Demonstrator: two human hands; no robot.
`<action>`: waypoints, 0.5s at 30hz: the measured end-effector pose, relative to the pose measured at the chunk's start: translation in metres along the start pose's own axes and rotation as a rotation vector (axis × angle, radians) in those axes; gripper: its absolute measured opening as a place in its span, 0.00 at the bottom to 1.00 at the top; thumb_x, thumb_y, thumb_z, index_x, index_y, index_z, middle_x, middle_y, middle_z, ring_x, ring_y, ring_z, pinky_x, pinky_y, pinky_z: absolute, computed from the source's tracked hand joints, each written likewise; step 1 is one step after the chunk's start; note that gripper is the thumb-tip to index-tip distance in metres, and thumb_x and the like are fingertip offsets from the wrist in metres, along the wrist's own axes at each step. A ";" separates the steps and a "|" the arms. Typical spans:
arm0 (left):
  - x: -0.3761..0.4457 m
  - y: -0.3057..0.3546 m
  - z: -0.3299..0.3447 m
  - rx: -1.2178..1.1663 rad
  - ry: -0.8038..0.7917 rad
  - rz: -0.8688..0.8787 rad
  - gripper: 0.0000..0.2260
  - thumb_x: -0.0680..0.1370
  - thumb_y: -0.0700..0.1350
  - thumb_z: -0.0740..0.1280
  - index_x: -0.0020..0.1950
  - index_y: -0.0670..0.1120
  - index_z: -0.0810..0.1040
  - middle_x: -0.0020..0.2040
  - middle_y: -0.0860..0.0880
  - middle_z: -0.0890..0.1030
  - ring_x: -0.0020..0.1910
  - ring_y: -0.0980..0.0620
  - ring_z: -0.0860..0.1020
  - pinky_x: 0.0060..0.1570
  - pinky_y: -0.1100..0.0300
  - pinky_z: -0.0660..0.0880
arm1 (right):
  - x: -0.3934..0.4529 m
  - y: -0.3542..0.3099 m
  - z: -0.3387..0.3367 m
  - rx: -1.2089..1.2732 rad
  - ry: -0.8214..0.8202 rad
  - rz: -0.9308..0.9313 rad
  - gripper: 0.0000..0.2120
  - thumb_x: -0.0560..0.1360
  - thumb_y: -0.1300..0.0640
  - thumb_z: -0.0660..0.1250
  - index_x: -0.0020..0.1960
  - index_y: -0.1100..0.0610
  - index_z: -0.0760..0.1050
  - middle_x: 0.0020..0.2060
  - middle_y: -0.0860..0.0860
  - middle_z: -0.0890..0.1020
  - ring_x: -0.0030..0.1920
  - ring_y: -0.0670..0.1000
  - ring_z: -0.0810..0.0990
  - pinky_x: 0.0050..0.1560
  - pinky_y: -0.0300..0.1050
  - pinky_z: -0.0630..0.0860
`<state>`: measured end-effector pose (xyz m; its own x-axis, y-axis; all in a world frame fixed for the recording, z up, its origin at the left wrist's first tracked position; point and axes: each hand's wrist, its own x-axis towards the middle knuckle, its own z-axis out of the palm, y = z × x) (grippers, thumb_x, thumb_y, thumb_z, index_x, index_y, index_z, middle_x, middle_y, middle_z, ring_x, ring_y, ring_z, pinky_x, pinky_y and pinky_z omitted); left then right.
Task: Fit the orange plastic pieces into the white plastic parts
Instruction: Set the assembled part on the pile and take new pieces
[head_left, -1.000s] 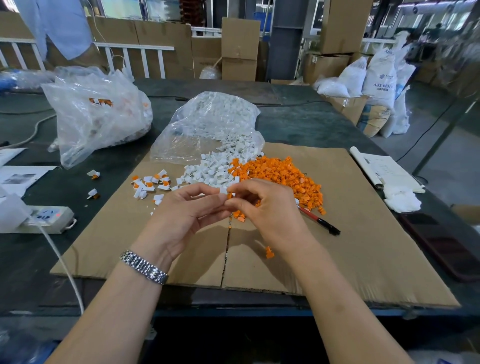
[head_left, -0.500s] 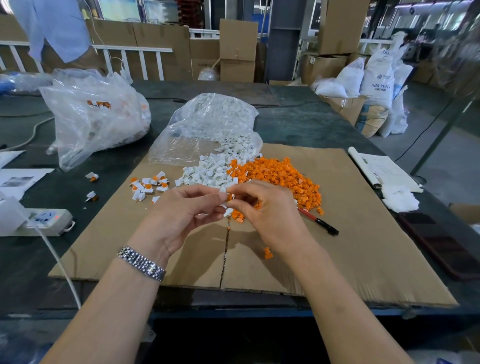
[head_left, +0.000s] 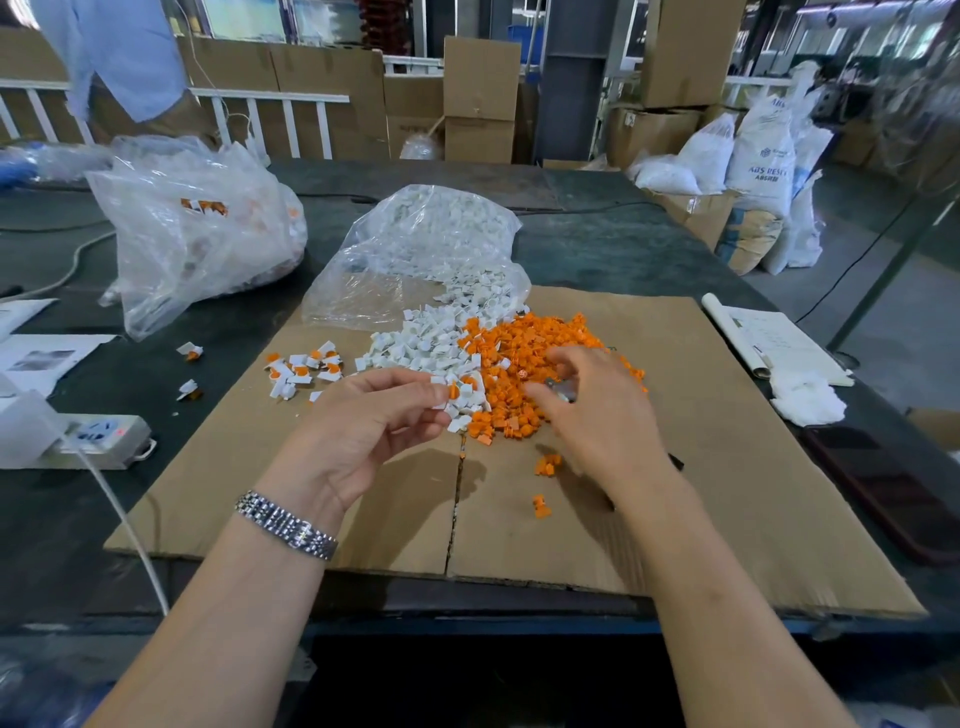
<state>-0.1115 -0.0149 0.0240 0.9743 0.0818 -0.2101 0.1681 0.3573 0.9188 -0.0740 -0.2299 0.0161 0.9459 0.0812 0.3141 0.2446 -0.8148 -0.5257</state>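
1. Your left hand (head_left: 363, 421) pinches a small white plastic part (head_left: 464, 393) with an orange insert between thumb and fingertips, palm turned up, just above the near edge of the white heap.
2. Your right hand (head_left: 597, 410) is blurred, fingers spread loosely over the orange pile; something small and grey shows at the fingertips, cannot tell what, or whether it is gripped.
3. Orange plastic pieces (head_left: 524, 358) are small, blocky, matte and bright, heaped loosely on the cardboard under and just beyond your right hand.
4. A few stray orange pieces (head_left: 548, 464) lie nearer you, beside your right wrist.
5. White plastic parts (head_left: 415, 345) are small, angular and glossy, spilling from a crinkled clear plastic bag (head_left: 415, 244) onto the cardboard, touching the orange pile on its left.
6. Finished assemblies (head_left: 304, 366), white with orange showing, are scattered left of the white heap, near your left hand's fingers but apart from them.
7. The cardboard sheet (head_left: 727, 467) is flat, brown and corrugated, with a seam down the middle, lying on a dark table (head_left: 597, 249).
8. A second clear bag (head_left: 197, 228), wrinkled and bulging, sits far left on the table, holding white and orange pieces.
9. A metal link watch band (head_left: 285, 525) sits on your left wrist.
10. A white power strip (head_left: 98, 436) lies left of the cardboard.
11. Rolled paper (head_left: 769, 338) and a white wad (head_left: 805, 397) lie at the right.
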 end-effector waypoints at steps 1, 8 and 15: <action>0.000 0.000 -0.001 -0.014 -0.001 -0.003 0.15 0.62 0.36 0.79 0.47 0.37 0.83 0.38 0.41 0.84 0.33 0.49 0.83 0.33 0.63 0.81 | 0.003 0.010 -0.002 -0.178 -0.057 0.126 0.24 0.77 0.42 0.68 0.67 0.55 0.73 0.62 0.53 0.76 0.63 0.54 0.75 0.62 0.52 0.73; 0.003 -0.005 0.001 -0.079 -0.020 -0.023 0.13 0.63 0.35 0.78 0.46 0.38 0.84 0.38 0.42 0.84 0.33 0.49 0.83 0.32 0.63 0.81 | 0.007 0.036 0.004 -0.435 -0.332 0.328 0.24 0.77 0.40 0.67 0.61 0.60 0.73 0.64 0.59 0.72 0.65 0.61 0.71 0.63 0.61 0.69; 0.007 -0.003 -0.001 -0.119 -0.004 -0.016 0.04 0.64 0.36 0.78 0.38 0.41 0.87 0.36 0.43 0.84 0.32 0.51 0.83 0.32 0.63 0.81 | 0.012 0.026 0.003 -0.475 -0.222 0.265 0.16 0.80 0.45 0.57 0.48 0.56 0.73 0.44 0.52 0.76 0.45 0.55 0.74 0.52 0.54 0.65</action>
<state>-0.1053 -0.0149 0.0193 0.9723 0.0720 -0.2226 0.1644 0.4667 0.8690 -0.0553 -0.2483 0.0039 0.9963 -0.0840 0.0199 -0.0805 -0.9875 -0.1357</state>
